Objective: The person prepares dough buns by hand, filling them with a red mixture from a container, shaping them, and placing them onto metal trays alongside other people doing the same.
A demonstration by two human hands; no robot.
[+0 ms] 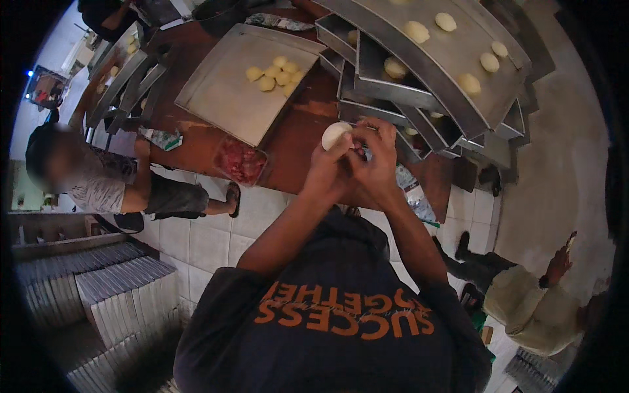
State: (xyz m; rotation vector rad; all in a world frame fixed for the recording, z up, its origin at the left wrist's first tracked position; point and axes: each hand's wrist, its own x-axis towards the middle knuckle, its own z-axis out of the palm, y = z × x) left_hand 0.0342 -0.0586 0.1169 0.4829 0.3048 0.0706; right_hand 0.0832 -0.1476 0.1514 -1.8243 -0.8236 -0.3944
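Over the front edge of the brown table, my left hand (327, 165) is closed around a pale, rounded piece of dough (336, 135). Its thumb lies across the near side. My right hand (376, 152) meets it from the right, fingers bent and pinching at the dough's right edge. A little dark red shows between the fingertips, too small to name. Beyond the hands lies a metal tray (219, 98) with a cluster of yellowish dough balls (275, 73) toward its right side. A clear plastic tub (241, 162) of red pieces stands at the table's front edge, left of my hands.
Stacked metal trays (452, 108) with dough balls rise at the right, close to my right hand. A plastic packet (414, 193) lies by my right forearm. One person (111, 170) stands at the left, another (524, 295) at the lower right. Trays (124, 288) are stacked lower left.
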